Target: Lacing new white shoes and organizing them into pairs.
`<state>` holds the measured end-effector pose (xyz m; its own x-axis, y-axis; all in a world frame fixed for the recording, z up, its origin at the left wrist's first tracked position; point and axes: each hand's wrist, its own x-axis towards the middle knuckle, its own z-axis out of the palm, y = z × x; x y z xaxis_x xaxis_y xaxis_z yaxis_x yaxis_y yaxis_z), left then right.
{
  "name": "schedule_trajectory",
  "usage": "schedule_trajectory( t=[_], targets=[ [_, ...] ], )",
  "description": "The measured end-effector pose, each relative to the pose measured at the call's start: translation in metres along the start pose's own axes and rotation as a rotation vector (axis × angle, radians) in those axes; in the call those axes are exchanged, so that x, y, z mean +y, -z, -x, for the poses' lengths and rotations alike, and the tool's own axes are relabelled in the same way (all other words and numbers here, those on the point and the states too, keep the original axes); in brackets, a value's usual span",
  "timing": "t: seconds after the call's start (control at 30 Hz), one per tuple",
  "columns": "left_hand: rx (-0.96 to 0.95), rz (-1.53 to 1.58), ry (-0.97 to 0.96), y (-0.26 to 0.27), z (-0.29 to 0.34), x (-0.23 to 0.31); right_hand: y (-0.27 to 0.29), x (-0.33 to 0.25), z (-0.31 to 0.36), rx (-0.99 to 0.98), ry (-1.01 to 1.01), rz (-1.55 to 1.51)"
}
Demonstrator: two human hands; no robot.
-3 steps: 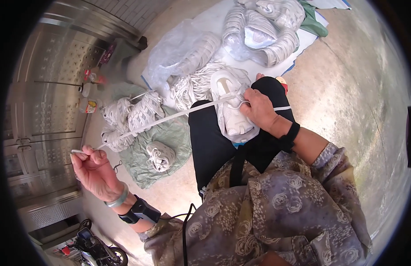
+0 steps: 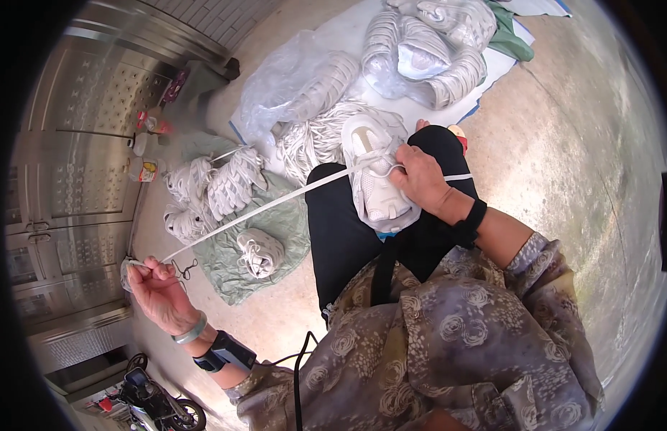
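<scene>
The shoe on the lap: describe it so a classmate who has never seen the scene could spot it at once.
Find the black trousers near the middle. On them lies a pale shoe, with the right hand on it. Unlike the shoes on the green sheet, it has a white lace running straight out to the left hand.

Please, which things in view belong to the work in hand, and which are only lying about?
In the work:
white shoe under the right hand
white lace, taut to the left hand
probably the loose laces and the shoes on the green sheet

Only lying about, it seems:
motorbike
container by the metal doors
</scene>
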<state>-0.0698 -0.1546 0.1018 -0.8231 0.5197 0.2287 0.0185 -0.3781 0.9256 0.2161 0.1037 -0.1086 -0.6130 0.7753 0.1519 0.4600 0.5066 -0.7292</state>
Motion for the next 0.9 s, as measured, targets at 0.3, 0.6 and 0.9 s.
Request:
schedule_trajectory(
  t=[0.3,0.6,0.9],
  targets=[
    [0.855,-0.143,-0.100,0.276,0.058,0.096,0.003,-0.002,0.000,-0.028,0.025,-0.086],
    [0.416,-0.159,0.053,0.142,-0.001,0.008,0.071,-0.005,0.015,-0.406,0.067,-0.333],
    [0.029,-0.207,0.250,-0.043,-0.017,-0.133,0.245,0.045,0.052,0.117,-0.156,-1.319]
  ],
)
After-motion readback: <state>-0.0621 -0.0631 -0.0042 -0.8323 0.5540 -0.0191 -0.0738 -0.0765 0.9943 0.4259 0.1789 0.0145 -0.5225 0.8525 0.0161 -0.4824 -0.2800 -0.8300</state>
